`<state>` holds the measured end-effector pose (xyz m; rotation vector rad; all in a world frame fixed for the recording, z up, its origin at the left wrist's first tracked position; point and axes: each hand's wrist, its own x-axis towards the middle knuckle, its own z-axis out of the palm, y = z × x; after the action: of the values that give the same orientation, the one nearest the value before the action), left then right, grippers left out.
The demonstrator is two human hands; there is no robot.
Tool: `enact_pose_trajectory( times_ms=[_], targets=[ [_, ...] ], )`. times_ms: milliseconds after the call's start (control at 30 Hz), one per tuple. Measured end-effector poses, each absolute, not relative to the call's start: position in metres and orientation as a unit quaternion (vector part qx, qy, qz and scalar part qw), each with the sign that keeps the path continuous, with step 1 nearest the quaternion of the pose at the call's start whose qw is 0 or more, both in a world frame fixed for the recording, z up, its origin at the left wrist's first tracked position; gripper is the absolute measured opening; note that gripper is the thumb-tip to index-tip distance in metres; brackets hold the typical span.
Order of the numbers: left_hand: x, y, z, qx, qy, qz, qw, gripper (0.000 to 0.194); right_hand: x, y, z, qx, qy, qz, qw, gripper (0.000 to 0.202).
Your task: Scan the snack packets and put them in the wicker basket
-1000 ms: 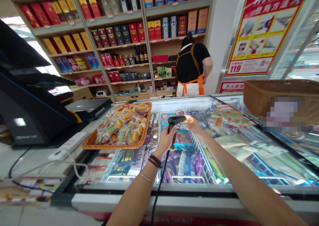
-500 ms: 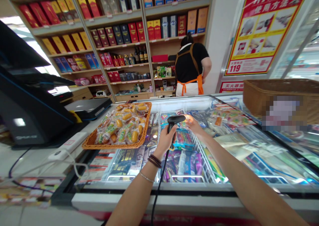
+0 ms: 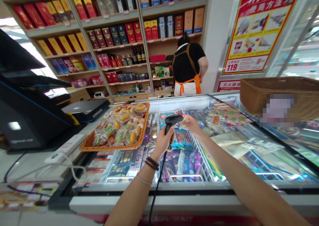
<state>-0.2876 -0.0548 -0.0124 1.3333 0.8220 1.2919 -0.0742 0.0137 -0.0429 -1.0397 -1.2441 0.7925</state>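
Observation:
A black corded scanner (image 3: 171,120) is held over the glass-topped freezer, with my left hand (image 3: 163,140) wrapped round its handle. Its head points right, towards my right hand (image 3: 191,124). The fingers of my right hand are bent together just in front of the scanner head, and a small thing between them is too small to make out. Under both hands, wire baskets hold colourful wrapped packs (image 3: 183,138). Left of my hands, an orange wicker tray (image 3: 112,148) holds several wrapped snacks.
A dark screen stand (image 3: 32,119) and a flat black device (image 3: 86,109) stand at the left. White cables cross the counter. A brown wicker basket (image 3: 251,98) sits at the right. Behind the freezer a person (image 3: 186,66) faces the shelves of boxes (image 3: 107,46).
The whole view has shifted slightly, with things now a little further left. The red-orange light on my right fingers looks dimmer. Both hands keep nearly the same pose.

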Motion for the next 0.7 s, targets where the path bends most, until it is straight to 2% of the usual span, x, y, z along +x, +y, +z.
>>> enact_pose_trajectory(
  times_ms=[500, 700],
  targets=[
    [-0.292, -0.058, -0.009, 0.597, 0.362, 0.509, 0.503, 0.072, -0.07, 0.02, -0.049, -0.431, -0.539, 0.365, 0.625, 0.056],
    [-0.292, -0.059, -0.009, 0.604, 0.352, 0.503, 0.508, 0.069, -0.07, 0.025, -0.048, -0.449, -0.568, 0.301, 0.621, 0.051]
  ],
)
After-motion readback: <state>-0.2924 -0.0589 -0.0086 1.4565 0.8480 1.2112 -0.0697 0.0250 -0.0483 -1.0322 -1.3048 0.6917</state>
